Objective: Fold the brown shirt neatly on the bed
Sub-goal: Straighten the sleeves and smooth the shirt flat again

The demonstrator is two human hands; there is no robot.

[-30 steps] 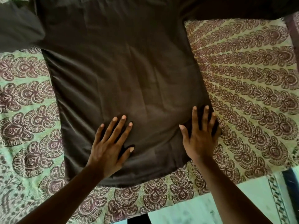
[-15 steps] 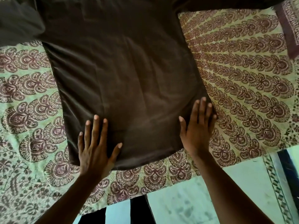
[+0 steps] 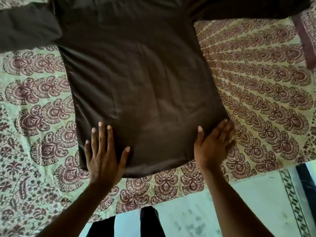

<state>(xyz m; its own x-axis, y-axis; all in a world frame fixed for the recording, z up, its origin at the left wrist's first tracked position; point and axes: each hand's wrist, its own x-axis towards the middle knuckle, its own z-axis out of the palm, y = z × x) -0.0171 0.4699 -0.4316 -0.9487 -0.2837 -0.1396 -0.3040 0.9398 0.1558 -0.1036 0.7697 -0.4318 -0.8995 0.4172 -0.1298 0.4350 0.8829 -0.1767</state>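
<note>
Both hands flat, fingers straight: left hand (image 3: 104,156), right hand (image 3: 213,146) press brown shirt (image 3: 136,82) hem corners on bed (image 3: 34,117).

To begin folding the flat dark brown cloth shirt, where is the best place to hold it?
Probably at the two bottom hem corners of the dark brown cloth shirt, from the near edge. The left hand and right hand already lie flat there, and the hem is a free, straight edge.
</note>
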